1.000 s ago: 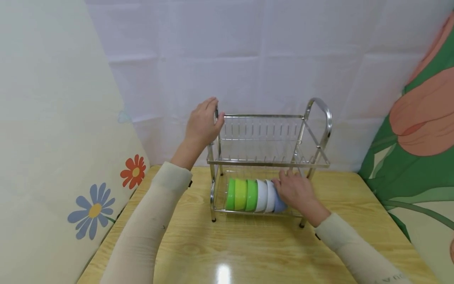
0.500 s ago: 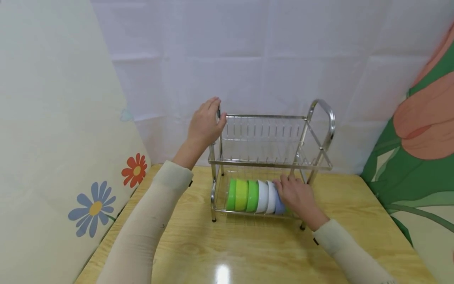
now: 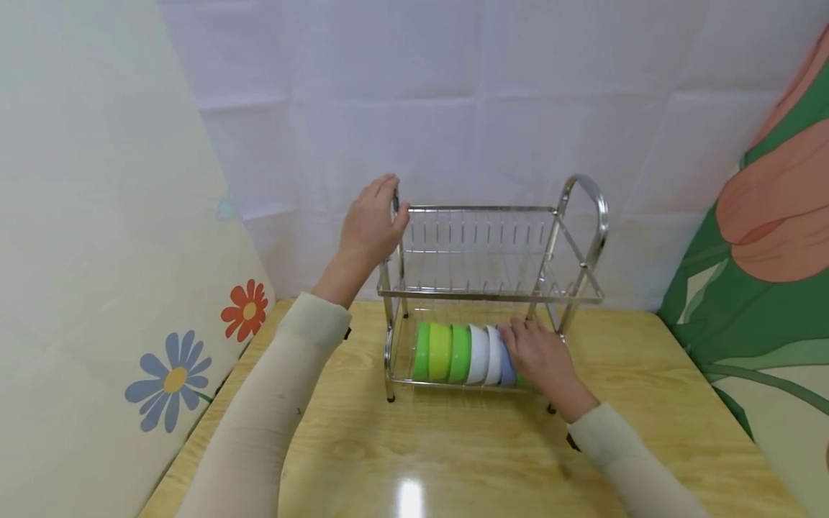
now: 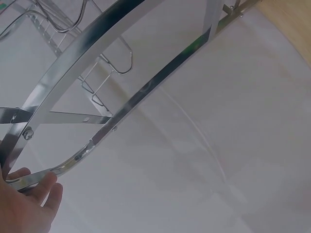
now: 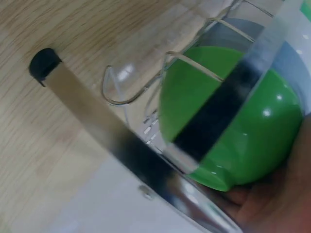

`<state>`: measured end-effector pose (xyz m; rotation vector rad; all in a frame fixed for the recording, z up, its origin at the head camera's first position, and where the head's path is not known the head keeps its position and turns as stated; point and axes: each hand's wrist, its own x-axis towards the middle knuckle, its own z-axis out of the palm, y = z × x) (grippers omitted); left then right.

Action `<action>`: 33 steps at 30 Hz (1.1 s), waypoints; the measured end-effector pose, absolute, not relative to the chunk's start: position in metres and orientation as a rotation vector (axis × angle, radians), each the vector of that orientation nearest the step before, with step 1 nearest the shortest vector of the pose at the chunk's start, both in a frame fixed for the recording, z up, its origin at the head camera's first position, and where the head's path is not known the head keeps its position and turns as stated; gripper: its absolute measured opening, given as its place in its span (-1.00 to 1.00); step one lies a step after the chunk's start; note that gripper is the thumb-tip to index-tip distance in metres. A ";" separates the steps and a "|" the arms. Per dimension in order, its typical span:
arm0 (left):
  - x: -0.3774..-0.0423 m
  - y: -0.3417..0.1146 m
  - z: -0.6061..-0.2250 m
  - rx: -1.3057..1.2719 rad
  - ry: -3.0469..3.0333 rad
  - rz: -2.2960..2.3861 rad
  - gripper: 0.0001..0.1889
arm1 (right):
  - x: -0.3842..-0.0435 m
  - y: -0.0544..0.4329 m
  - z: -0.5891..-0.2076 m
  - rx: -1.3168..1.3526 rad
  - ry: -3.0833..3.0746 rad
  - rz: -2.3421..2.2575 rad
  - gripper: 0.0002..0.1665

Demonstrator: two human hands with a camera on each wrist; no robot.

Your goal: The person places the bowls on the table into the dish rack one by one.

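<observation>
A two-tier metal dish rack [image 3: 479, 295] stands on the wooden table. My left hand [image 3: 372, 226] holds the top of its left arched handle; in the left wrist view the fingers [image 4: 46, 187] curl round the chrome tube. On the lower tier, bowls stand on edge in a row: green [image 3: 422, 352], yellow-green [image 3: 440, 352], green, two white ones [image 3: 478, 354] and a blue one [image 3: 506, 363]. At the row's right end my right hand [image 3: 540, 360] grips another green bowl [image 5: 262, 131], mostly hidden under the hand in the head view.
The right arched handle [image 3: 599, 216] rises beside my right forearm. A rack leg [image 5: 82, 97] with a black foot stands close to the green bowl. Behind hangs a white cloth [image 3: 453, 108]; flower-printed panels [image 3: 116, 216] flank the table [image 3: 363, 460].
The blue bowl now sits more upright against the white ones, and a sliver of green shows beside it. My right hand has shifted slightly; my left hand stays on the handle.
</observation>
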<state>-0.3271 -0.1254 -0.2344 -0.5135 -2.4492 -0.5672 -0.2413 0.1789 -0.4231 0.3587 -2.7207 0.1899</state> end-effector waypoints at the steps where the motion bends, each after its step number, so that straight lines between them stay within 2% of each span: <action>1: -0.327 -0.125 -0.235 -0.511 -2.452 -0.568 -0.43 | -0.241 0.179 -0.422 0.346 -2.748 0.221 -0.39; 6: -0.328 -0.124 -0.236 -0.503 -2.449 -0.577 -0.43 | -0.240 0.180 -0.415 0.257 -2.884 0.362 -0.23; 19: -0.328 -0.120 -0.238 -0.524 -2.427 -0.601 -0.44 | -0.229 0.180 -0.409 0.196 -2.942 0.461 -0.11; 28: -0.324 -0.128 -0.236 -0.552 -2.453 -0.749 -0.36 | -0.213 0.185 -0.388 0.204 -2.867 0.660 -0.17; 33: -0.316 -0.141 -0.241 -0.621 -2.381 -1.105 -0.29 | -0.197 0.196 -0.378 0.273 -2.630 0.650 -0.42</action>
